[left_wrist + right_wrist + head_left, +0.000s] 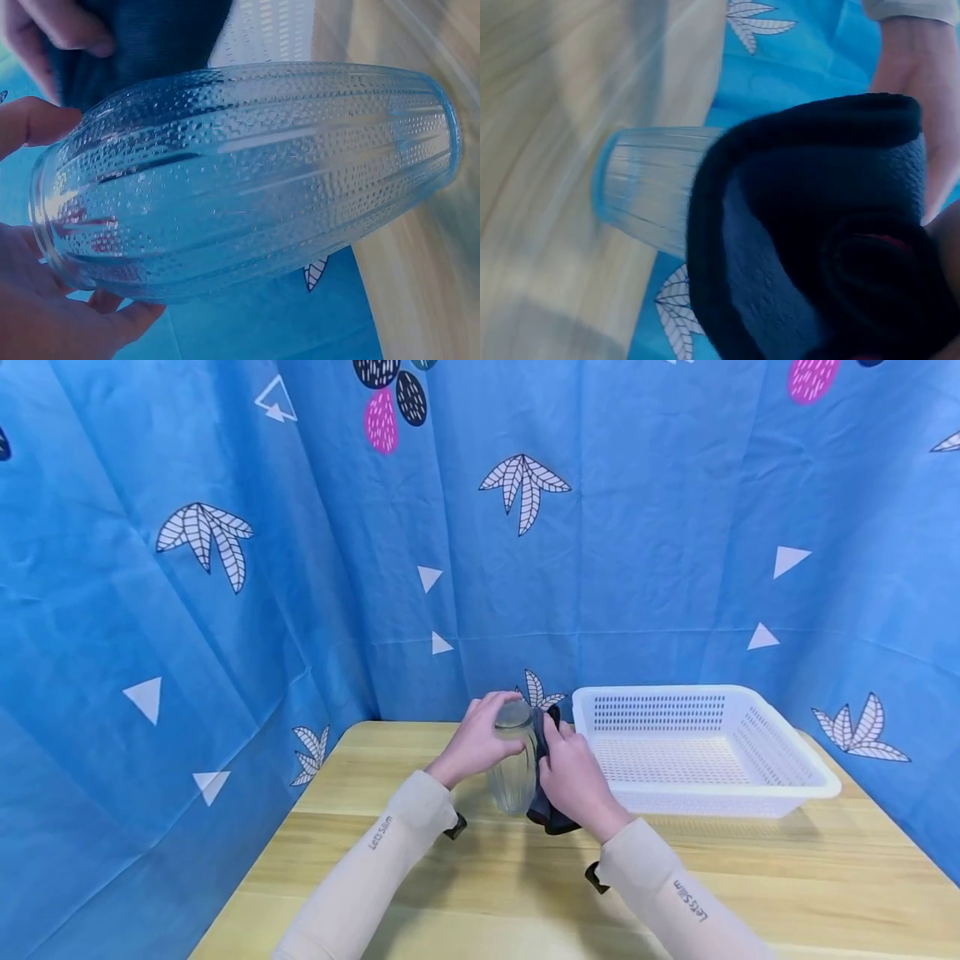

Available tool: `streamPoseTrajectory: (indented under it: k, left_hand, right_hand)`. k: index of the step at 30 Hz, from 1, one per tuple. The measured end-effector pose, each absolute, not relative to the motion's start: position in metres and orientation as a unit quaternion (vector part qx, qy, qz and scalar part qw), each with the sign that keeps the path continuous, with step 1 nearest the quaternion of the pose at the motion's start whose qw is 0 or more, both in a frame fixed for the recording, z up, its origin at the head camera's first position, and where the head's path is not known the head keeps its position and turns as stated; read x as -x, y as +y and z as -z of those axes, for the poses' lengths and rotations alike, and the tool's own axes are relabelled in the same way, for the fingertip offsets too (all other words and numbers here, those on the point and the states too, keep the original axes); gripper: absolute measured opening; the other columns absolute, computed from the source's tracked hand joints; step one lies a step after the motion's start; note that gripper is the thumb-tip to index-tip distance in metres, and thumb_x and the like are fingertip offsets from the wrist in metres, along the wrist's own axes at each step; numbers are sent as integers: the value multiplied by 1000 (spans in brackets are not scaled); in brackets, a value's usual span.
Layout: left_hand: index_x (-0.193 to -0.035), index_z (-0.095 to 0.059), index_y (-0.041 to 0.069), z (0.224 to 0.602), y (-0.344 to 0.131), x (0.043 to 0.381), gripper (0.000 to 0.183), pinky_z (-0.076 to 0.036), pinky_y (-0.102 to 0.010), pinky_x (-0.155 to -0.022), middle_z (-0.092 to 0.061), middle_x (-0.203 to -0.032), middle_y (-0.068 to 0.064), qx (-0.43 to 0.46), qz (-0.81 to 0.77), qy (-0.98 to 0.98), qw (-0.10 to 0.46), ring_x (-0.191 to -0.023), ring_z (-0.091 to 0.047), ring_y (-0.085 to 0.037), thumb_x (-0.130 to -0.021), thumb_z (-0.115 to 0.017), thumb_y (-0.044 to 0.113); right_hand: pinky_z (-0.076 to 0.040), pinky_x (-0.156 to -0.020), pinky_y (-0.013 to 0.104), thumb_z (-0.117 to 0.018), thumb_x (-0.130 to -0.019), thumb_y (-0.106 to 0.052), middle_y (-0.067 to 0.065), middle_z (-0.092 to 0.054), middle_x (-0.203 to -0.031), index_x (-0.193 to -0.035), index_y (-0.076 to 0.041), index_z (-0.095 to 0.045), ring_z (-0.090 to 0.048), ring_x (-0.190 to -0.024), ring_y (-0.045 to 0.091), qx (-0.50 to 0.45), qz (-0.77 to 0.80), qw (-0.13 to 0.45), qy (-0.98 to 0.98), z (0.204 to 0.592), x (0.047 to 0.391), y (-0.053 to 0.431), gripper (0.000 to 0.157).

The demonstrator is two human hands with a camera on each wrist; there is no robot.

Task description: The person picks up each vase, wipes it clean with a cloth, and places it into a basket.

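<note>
A clear ribbed glass vase [513, 777] stands over the wooden table. My left hand [480, 739] grips it near the rim, thumb on one side and fingers round the other; the left wrist view shows the textured vase [255, 180] at full length. My right hand [577, 777] holds a dark cloth [542, 806] with black edging against the vase's right side. In the right wrist view the folded cloth [780, 225] covers the upper part of the vase [656, 187] and most of the right hand's fingers.
A white perforated plastic basket [705, 789] sits on the table [495, 893] to the right of the hands. Behind and to the left hangs a blue patterned curtain [645, 560], close to the table's edges.
</note>
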State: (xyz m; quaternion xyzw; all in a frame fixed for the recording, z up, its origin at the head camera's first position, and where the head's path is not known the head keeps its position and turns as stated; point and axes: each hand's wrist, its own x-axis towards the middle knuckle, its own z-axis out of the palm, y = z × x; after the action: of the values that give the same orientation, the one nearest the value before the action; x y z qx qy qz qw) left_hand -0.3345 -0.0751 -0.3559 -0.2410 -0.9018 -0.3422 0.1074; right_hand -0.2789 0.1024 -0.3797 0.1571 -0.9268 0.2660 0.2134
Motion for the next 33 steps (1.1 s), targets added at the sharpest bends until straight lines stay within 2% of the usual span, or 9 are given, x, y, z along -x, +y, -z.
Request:
streamPoseTrajectory:
  k: [3,7,10,15,20,23,26,31,33]
  left_hand:
    - [-147,-49,20,356,-75,335,74,-42,-49,-104,-46,-151,4,245,339,-901,112,-133,-39,-26,-78,-76,23]
    - [-147,-49,20,357,-76,334,74,-40,-50,-108,-44,-153,2,241,336,-903,115,-136,-37,-26,-81,-79,32]
    - [-147,-48,22,359,-75,333,76,-38,-51,-110,-41,-154,2,233,336,-905,116,-138,-35,-25,-82,-81,42]
    - [-146,-48,26,362,-74,331,75,-39,-51,-110,-36,-153,0,211,343,-908,114,-137,-34,-23,-82,-81,46]
    - [-145,-49,25,363,-73,332,73,-41,-50,-108,-39,-146,0,212,355,-904,111,-135,-37,-23,-83,-81,43]
    - [-146,-50,23,360,-73,332,73,-38,-50,-111,-44,-148,2,217,347,-905,118,-139,-36,-23,-82,-82,41]
    - [-146,-49,24,358,-73,331,74,-32,-51,-114,-47,-151,4,214,330,-911,122,-141,-35,-24,-82,-82,40]
    - [-149,-46,29,355,-73,331,78,-39,-50,-108,-47,-152,8,210,331,-915,94,-136,-39,-22,-80,-82,32]
    - [-150,-45,29,354,-73,332,80,-42,-49,-106,-45,-153,9,216,335,-914,80,-137,-38,-21,-78,-81,26]
  right_hand:
    - [-51,-96,53,-59,-96,-8,34,-50,-142,-151,8,-36,-60,-116,45,-151,-253,198,-935,386,280,100,62]
    - [-50,-99,52,-58,-96,-8,34,-47,-145,-151,10,-34,-57,-124,43,-143,-259,179,-938,396,282,99,63]
    - [-54,-91,50,-58,-94,-6,35,-56,-134,-149,13,-36,-64,-113,42,-141,-260,162,-941,408,285,97,62]
    - [-56,-81,49,-59,-95,-8,32,-65,-120,-147,14,-38,-69,-100,40,-129,-258,78,-954,429,290,95,61]
    - [-54,-91,52,-60,-94,-9,30,-60,-133,-145,12,-44,-65,-113,42,-118,-266,27,-956,443,294,98,57]
    - [-54,-86,47,-58,-94,-8,30,-59,-135,-142,11,-49,-65,-112,38,-119,-285,19,-951,441,295,101,52]
    - [-51,-69,39,-56,-94,-7,30,-57,-137,-142,9,-51,-68,-90,33,-114,-313,13,-943,433,293,103,50]
    - [-42,-53,32,-53,-97,-10,30,-55,-141,-146,5,-47,-50,-57,22,-101,-350,28,-931,410,283,106,52]
    - [-40,-49,30,-52,-98,-10,30,-64,-126,-148,3,-45,-44,-50,18,-96,-366,38,-925,400,278,107,52]
